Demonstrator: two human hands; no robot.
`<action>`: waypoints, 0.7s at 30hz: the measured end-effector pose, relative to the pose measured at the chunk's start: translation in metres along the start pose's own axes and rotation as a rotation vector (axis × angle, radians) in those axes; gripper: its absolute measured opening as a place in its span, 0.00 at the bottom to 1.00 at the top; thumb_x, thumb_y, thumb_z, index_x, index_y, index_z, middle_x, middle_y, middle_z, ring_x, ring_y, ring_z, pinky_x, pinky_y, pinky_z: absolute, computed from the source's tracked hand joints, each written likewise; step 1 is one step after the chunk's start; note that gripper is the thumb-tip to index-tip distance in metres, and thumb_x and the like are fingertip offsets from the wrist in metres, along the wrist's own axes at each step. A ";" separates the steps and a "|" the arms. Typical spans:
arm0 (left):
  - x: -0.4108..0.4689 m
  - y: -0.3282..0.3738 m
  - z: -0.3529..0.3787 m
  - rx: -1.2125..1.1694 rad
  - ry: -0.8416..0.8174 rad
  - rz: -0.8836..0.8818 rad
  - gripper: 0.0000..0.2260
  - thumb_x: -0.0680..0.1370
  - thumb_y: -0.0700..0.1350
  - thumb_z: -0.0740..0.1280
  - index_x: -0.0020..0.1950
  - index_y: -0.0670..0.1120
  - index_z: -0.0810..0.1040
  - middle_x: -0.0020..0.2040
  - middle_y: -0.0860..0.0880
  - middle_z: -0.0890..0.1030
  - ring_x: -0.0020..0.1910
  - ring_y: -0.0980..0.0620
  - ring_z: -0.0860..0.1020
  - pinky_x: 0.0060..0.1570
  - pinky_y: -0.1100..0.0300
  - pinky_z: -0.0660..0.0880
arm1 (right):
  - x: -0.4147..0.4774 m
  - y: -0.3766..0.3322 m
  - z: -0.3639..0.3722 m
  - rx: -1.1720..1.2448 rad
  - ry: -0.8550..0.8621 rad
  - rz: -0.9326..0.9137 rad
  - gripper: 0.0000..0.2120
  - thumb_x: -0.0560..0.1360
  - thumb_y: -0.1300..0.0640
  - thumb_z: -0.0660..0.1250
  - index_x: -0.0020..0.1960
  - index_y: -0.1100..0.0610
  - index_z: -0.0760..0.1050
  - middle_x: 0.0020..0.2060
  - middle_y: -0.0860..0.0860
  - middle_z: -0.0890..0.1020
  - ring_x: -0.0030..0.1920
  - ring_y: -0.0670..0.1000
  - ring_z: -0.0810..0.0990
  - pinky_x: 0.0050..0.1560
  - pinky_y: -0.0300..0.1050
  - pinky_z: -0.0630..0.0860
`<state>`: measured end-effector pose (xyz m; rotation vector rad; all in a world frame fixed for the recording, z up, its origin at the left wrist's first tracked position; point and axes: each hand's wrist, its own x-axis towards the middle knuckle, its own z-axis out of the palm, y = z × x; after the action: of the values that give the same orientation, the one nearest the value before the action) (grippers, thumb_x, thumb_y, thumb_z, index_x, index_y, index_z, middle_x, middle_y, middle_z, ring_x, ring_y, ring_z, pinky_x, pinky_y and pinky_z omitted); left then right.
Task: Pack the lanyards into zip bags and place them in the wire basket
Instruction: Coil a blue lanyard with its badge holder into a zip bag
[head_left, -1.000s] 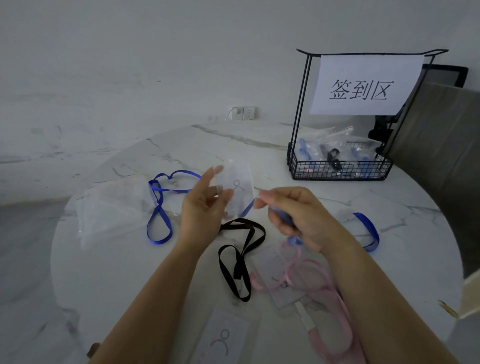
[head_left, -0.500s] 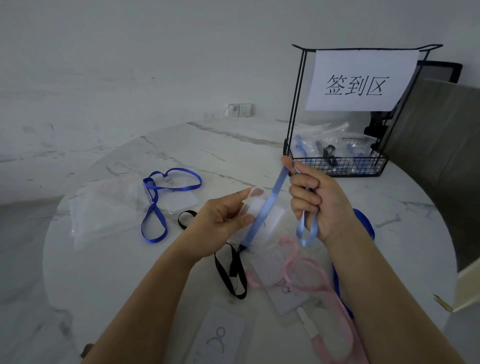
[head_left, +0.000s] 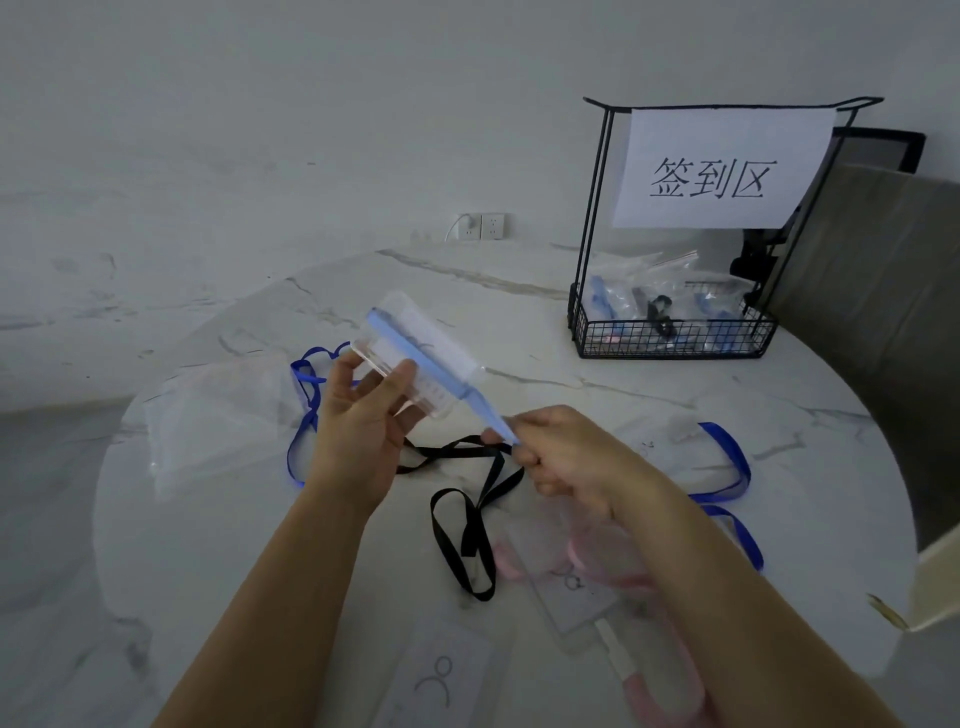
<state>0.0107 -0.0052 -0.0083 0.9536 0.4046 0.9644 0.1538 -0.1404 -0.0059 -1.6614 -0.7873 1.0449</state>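
My left hand (head_left: 363, 421) holds a clear badge holder (head_left: 421, 358) raised above the round marble table (head_left: 208, 545). A light blue lanyard strap (head_left: 441, 379) lies wound across the holder and runs down into my right hand (head_left: 566, 457), which is closed on it. Loose on the table lie a black lanyard (head_left: 467, 514), a pink lanyard (head_left: 670, 691) with its badge, and dark blue lanyards at the left (head_left: 301, 415) and the right (head_left: 732, 483). The black wire basket (head_left: 670, 338) at the back right holds several filled zip bags.
A pile of empty clear zip bags (head_left: 218, 415) lies at the table's left. A paper sign (head_left: 717, 166) hangs on the basket's tall frame. Another badge card (head_left: 436, 675) rests near the front edge. A chair back (head_left: 883, 270) stands behind the table at the right.
My left hand lifted the badge holder up and left. My right hand came down from near the basket and drew the light blue strap across the holder.
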 end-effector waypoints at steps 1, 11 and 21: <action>0.001 0.001 -0.004 0.017 0.041 0.016 0.14 0.79 0.35 0.67 0.62 0.46 0.71 0.50 0.46 0.83 0.51 0.47 0.82 0.46 0.53 0.80 | 0.000 0.000 0.008 -0.108 -0.023 -0.063 0.14 0.83 0.54 0.59 0.51 0.55 0.83 0.25 0.44 0.66 0.24 0.44 0.59 0.25 0.36 0.58; 0.004 -0.006 -0.006 0.210 0.239 0.104 0.16 0.79 0.36 0.68 0.64 0.46 0.71 0.49 0.49 0.85 0.50 0.50 0.83 0.40 0.58 0.81 | -0.007 0.002 0.007 -0.552 -0.025 -0.459 0.09 0.82 0.53 0.63 0.54 0.53 0.82 0.38 0.43 0.82 0.35 0.39 0.79 0.41 0.33 0.74; 0.003 -0.013 -0.005 0.644 0.054 0.135 0.14 0.78 0.37 0.69 0.59 0.52 0.73 0.41 0.49 0.85 0.38 0.51 0.83 0.38 0.54 0.80 | -0.009 -0.012 -0.010 -0.186 0.245 -0.761 0.09 0.78 0.63 0.70 0.53 0.52 0.84 0.48 0.45 0.85 0.49 0.44 0.83 0.49 0.33 0.75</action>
<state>0.0157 -0.0033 -0.0219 1.5538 0.7272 1.0013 0.1583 -0.1482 0.0099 -1.4061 -1.2377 0.2389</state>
